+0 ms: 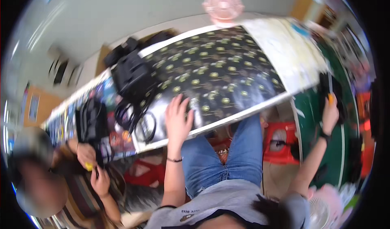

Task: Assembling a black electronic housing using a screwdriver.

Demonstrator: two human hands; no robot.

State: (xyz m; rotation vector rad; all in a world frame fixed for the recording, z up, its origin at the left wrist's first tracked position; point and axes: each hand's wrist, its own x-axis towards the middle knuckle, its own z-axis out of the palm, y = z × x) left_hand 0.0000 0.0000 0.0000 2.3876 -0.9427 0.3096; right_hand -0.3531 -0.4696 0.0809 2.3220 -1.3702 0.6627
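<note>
Patterned sheet (215, 72) under left hand (178, 121)

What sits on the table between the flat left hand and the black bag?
In the head view, a tangle of coiled black cables lies on the table between the left hand and the black bag.
</note>
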